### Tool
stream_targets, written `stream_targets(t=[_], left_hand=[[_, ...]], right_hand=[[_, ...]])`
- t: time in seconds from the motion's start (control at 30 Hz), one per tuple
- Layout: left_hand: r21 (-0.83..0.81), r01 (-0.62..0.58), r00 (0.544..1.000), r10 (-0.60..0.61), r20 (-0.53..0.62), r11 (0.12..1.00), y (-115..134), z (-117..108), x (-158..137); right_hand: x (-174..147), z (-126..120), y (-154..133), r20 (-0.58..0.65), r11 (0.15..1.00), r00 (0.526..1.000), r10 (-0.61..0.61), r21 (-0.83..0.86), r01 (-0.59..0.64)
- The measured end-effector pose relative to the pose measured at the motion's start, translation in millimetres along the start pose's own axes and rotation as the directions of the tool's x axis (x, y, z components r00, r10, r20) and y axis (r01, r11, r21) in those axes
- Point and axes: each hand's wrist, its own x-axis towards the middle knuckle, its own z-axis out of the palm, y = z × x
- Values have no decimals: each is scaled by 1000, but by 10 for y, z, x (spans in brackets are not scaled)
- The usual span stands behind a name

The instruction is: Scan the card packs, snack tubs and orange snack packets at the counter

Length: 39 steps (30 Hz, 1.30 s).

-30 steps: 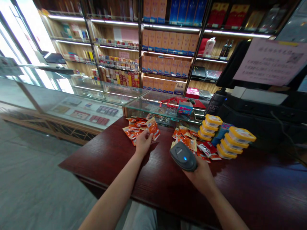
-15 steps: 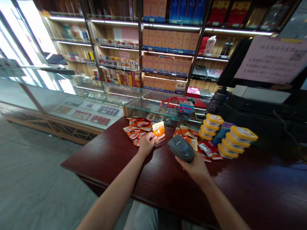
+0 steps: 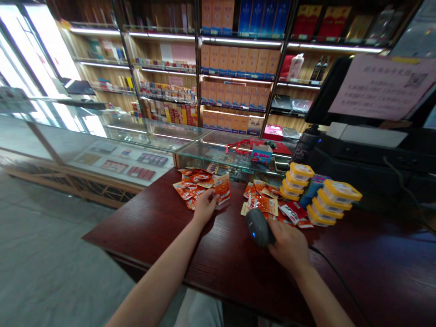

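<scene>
Between its fingers my left hand [image 3: 205, 206] pinches an orange snack packet [image 3: 222, 188], tilted up beside a pile of similar orange packets [image 3: 192, 181] on the dark wooden counter [image 3: 153, 222]. My right hand [image 3: 291, 243] grips a black barcode scanner [image 3: 259, 228] with a blue light; its head points left and is tipped over sideways. A cable [image 3: 335, 270] trails from it to the lower right. Just beyond the scanner lies a second heap of orange packets [image 3: 264, 204], with a red and white packet [image 3: 293, 211] at its right.
Yellow-lidded tubs [image 3: 329, 204] stand stacked right of the packets, with another yellow stack [image 3: 295, 181] behind. A monitor bearing a pink paper sheet [image 3: 378, 88] rises at the right. Glass display cases [image 3: 190, 152] border the counter's far side, holding a small blue-pink box [image 3: 261, 154].
My right hand has rolled the scanner over and lowered it slightly, turning it away from the packet. The bright light on the left-hand packet is gone; that hand still holds it.
</scene>
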Motion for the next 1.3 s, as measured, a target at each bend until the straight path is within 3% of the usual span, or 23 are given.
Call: stream_targets(t=[0.07,0.17,0.3,0.4,0.53,0.7,0.87,1.07,1.2,1.3], left_hand=[[2,-12,1000,12,-11,1000,6,-7,6],[-36,27,999,-28,-41,999,52,-16,24],[-305,192,979,-204,-9,933,171,54,73],[-501,366,927,-351,129,784,296,198,132],[-553,565,823,-465,326,613,501,492,243],[-555,649,753,-541,374,520,709,967,437],[-517,624,776,-545,318,586,759,1336,653],[-446,564,825,-493,276,695,633,1389,734],[-428,425,895,-299,330,798,549,1374,652],[-504,357,907,-161,390,787,523,1408,608]], right_hand=[[-76,83,86,-64,999,997,-48,-19,47],[-138,148,140,-169,999,985,-22,23,26],[-154,155,149,-288,991,957,-32,115,67],[-156,161,164,-307,984,952,7,169,47],[-162,169,190,-318,974,947,42,225,32],[-154,146,208,-349,969,936,51,245,38],[-139,151,230,-333,968,940,68,251,19],[-153,173,252,-281,970,958,58,242,12],[-154,167,236,-274,969,960,58,248,13],[-147,159,221,-272,964,960,61,266,14]])
